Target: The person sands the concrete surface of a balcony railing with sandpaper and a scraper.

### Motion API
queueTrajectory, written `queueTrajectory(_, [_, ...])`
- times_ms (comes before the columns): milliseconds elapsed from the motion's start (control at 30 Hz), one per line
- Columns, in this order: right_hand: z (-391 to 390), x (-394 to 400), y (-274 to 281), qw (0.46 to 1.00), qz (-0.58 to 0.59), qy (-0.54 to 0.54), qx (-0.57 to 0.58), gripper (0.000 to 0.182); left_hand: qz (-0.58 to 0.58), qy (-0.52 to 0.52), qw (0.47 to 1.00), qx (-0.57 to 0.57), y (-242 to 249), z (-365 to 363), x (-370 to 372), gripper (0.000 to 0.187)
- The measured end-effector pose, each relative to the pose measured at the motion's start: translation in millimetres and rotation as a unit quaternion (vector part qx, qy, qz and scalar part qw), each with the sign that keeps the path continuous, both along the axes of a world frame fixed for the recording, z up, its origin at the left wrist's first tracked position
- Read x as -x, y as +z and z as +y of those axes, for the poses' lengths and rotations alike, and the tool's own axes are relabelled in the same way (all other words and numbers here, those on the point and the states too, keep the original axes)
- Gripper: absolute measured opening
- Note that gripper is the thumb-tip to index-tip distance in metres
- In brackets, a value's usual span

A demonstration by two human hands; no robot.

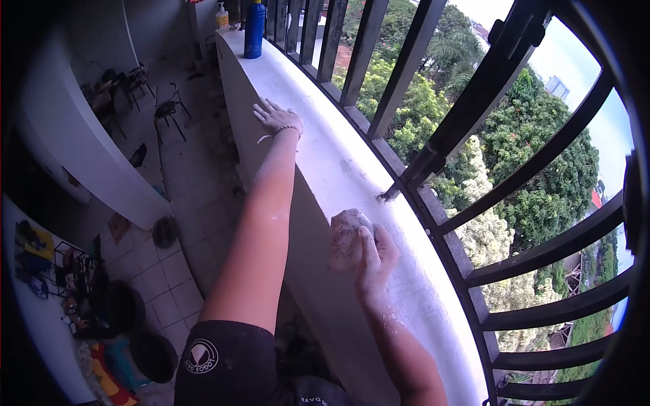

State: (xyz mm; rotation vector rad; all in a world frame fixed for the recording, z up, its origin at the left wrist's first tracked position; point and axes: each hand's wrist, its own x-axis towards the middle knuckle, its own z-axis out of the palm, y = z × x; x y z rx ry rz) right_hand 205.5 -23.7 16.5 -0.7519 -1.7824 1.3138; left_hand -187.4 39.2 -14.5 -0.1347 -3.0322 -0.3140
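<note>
I see my right hand [372, 260] pressing a pale, dusty pad [347, 237] against the top of the white parapet ledge [318, 155]. The fingers [367, 237] are curled around the pad's far side and hold it tight; white dust coats the hand and forearm. The pad sits on the ledge's near half, just inside the base of the black railing [433, 145], close to where one bar meets the ledge.

My left hand [276, 116] lies flat farther along the same ledge, well apart from the pad, fingers spread loosely and palm down on the surface, holding nothing. A thin band circles that wrist.

At the far end of the ledge stands a blue bottle [254, 28], upright, with a smaller pale bottle [222, 16] beside it. Beyond the railing I see treetops. Down to the left lies a tiled floor [172, 264] with black chairs [169, 111] and dark buckets [152, 353] near a cluttered rack.
</note>
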Motion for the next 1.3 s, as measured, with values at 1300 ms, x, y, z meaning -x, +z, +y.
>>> queueTrajectory(1300, [15, 9, -12, 0.987, 0.045, 0.049, 0.143, 0.024, 0.019, -0.171, 0.984, 0.054, -1, 9, 77, 0.079])
